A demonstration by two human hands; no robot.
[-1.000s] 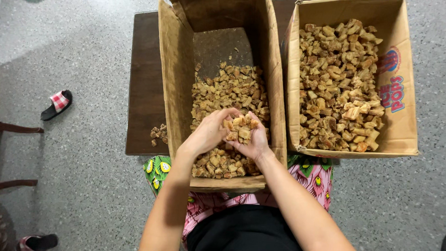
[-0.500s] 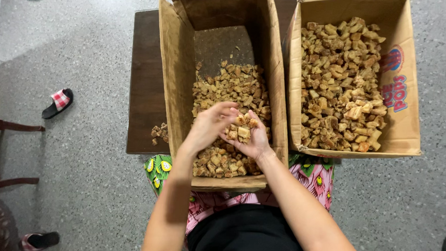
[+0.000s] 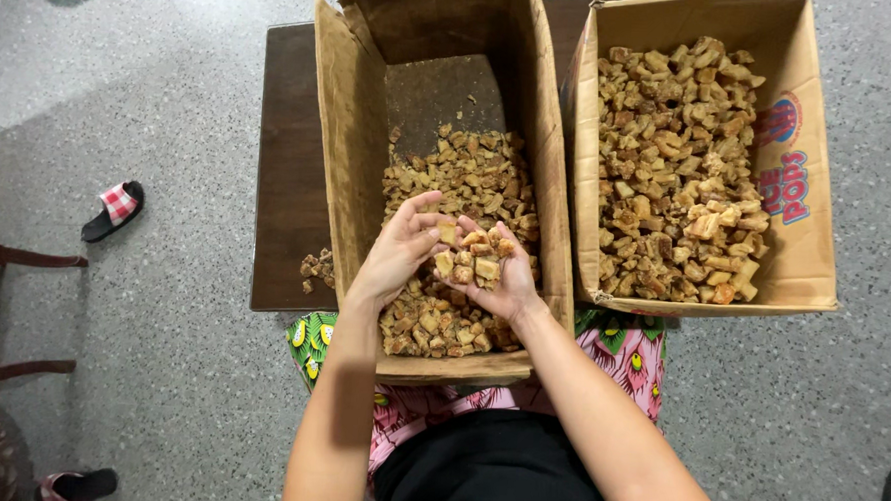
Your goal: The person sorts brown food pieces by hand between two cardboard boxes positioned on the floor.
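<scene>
Step in hand: sorting through a cupped handful of brown chunks (image 3: 473, 260) over the nearer cardboard box (image 3: 341, 166); by my reading, mid-sort.
Right hand (image 3: 499, 283): palm up, fingers curled into a shallow cup, about a dozen chunks heaped in it.
Left hand (image 3: 397, 253): loosely open, fingertips at the edge of the heap, touching a piece; not closed on anything I can make out.
Where the pieces are: handful held just above the box's loose layer, which covers the near half; far half shows bare cardboard floor.
Next move calls for: a light fingertip pick so the heap does not spill off my palm.
Count, boxes: two, side by side on a dark low table (image 3: 287, 173); the second box (image 3: 801, 246) is nearly full.
Count, strays: one small cluster (image 3: 316, 266) on the table.
Count, sandals: one checked sandal (image 3: 113, 210) on the floor.
</scene>
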